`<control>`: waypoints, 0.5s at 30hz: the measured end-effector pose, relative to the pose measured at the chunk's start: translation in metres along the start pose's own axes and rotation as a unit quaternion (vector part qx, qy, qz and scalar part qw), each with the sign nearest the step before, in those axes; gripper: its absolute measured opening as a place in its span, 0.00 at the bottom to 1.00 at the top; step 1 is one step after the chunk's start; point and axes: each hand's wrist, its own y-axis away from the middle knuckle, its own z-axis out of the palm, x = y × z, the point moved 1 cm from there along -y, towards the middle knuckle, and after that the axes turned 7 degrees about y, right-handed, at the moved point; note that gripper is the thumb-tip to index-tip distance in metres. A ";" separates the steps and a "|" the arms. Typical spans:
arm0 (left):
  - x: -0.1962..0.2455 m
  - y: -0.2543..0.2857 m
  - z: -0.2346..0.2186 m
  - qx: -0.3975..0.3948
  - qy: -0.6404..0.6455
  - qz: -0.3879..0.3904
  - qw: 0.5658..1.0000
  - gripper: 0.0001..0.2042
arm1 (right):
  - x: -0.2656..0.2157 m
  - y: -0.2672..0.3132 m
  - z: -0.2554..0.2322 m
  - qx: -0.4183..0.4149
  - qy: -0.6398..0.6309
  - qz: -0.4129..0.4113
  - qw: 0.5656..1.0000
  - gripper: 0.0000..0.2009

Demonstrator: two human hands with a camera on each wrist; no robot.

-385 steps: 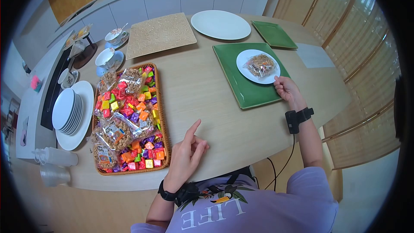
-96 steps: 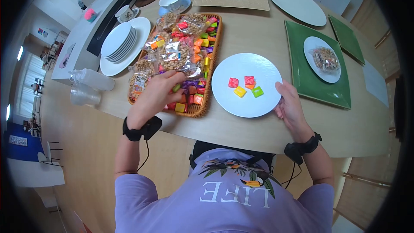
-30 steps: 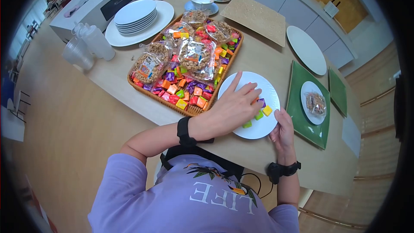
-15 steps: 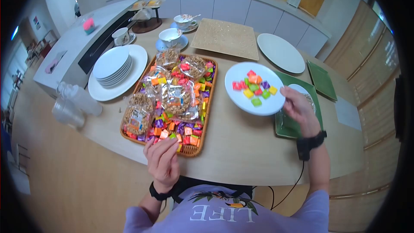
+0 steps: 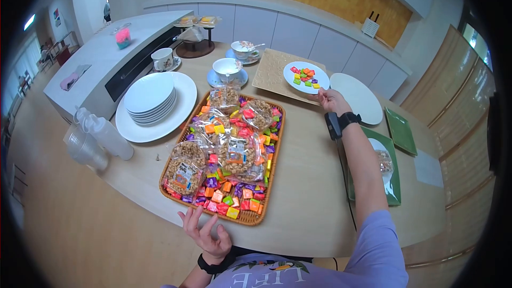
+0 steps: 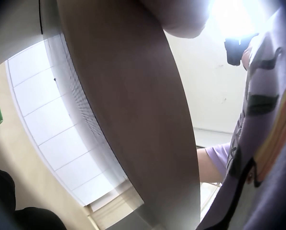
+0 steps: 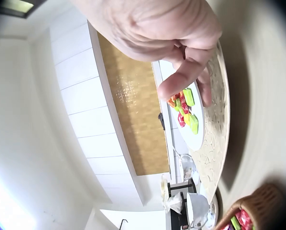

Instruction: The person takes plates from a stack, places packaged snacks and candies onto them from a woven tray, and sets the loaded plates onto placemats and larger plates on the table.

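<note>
**Inspector A:** We find the right hand [image 5: 332, 99] reached far forward, its fingers pinching the near rim of the small white plate [image 5: 306, 77]. The plate carries a heap of wrapped candies [image 5: 304, 75] and sits on the beige textured mat [image 5: 277, 72], just beyond the fingertips. The right wrist view confirms it: fingers [image 7: 188, 76] curl against the plate's edge, the candies just past them.

**Inspector B:** Agreed. To the right of that hand lies a large white plate [image 5: 356, 97]; behind its wrist, a green tray [image 5: 392, 168] holding a small plate with a snack bag.

**Inspector A:** We record the left hand [image 5: 205, 232] at the near edge of the bench [image 5: 304, 181], fingers spread and loose, holding nothing. Its fingertips point at the wicker basket [image 5: 226, 154] of candies and snack bags, just ahead of it; whether they touch the basket, we cannot tell.

**Inspector B:** Left of the basket, a stack of white plates [image 5: 149, 93]. The left wrist view shows only the bench's underside.
</note>
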 end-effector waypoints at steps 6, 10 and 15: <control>0.001 0.001 0.000 -0.006 -0.018 0.003 1.000 0.13 | 0.005 -0.010 0.027 -0.019 0.006 -0.075 0.997 0.20; 0.001 0.001 -0.001 -0.015 -0.026 0.009 1.000 0.13 | 0.010 -0.017 0.031 0.034 0.017 -0.090 0.995 0.18; 0.001 0.002 0.001 -0.009 -0.026 0.002 1.000 0.12 | 0.014 -0.018 0.033 -0.003 0.035 -0.082 0.996 0.18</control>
